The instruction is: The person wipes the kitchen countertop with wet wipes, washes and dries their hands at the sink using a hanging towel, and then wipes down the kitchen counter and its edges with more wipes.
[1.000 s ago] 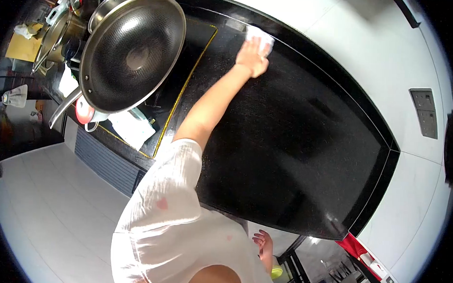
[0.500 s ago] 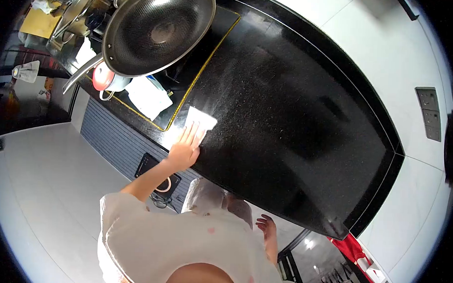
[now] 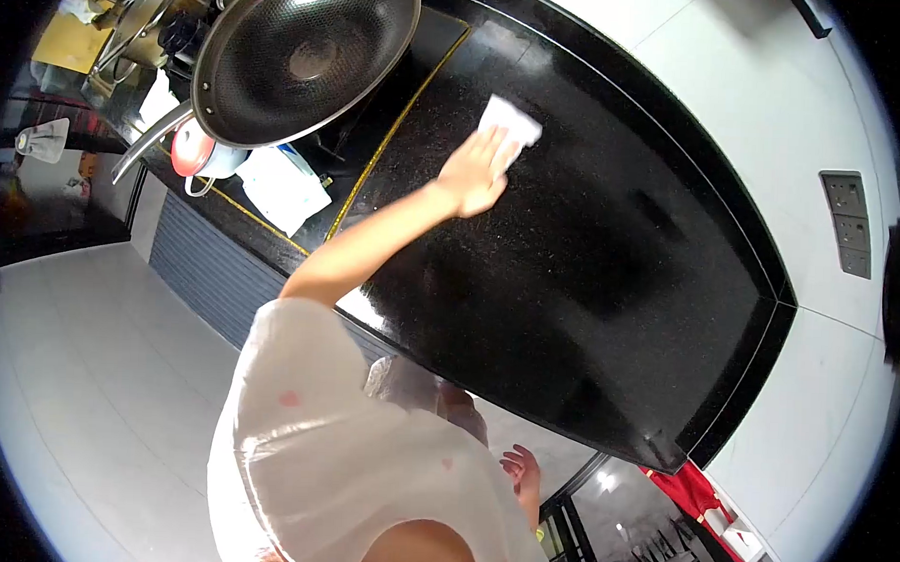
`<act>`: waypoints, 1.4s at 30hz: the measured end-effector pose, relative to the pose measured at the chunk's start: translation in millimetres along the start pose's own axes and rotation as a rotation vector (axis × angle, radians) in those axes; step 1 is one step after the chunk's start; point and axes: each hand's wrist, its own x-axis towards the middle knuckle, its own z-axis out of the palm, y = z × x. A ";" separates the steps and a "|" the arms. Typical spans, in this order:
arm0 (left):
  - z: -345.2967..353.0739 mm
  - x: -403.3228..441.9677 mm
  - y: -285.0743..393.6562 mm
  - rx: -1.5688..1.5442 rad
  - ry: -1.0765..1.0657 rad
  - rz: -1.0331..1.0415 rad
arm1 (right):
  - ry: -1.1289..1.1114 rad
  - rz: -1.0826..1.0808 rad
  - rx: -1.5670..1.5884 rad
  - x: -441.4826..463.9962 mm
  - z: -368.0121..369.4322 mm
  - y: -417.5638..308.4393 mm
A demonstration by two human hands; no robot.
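Observation:
My left hand [image 3: 471, 175] lies on a white cloth [image 3: 510, 123], pressing it against the black countertop [image 3: 580, 256]; its fingers are together over the cloth, whose far edge is blurred. Down at my right side hangs my right hand [image 3: 523, 472], beyond the counter's near edge, with fingers loosely apart and nothing seen in them. To the left of the cloth a large dark wok [image 3: 309, 63] with a metal handle rests over the stove area.
Beside the wok stand a red-and-white pot [image 3: 199, 156] and a white packet [image 3: 287, 191]. Pots and a yellow board [image 3: 70, 42] crowd the far left. Wall sockets [image 3: 846, 223] are on the right, and a red cloth [image 3: 690, 491] hangs past the counter's corner.
My left hand has slid the white cloth away from the near edge, up and to the right across the counter. My right hand stays low at my side.

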 end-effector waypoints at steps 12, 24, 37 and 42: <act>-31.5 -104.3 -6.8 -0.008 -0.003 -0.307 | -0.063 0.018 -0.124 33.8 31.1 -27.4; 18.7 205.2 -45.9 0.024 -0.102 -0.426 | 0.077 0.063 0.137 -4.6 21.7 14.7; 10.5 164.1 -79.6 0.115 0.049 -0.396 | 0.130 0.054 0.119 5.5 37.4 -13.9; 10.6 198.4 -59.7 0.164 -0.156 -0.435 | 0.155 0.090 0.124 1.2 39.6 -19.3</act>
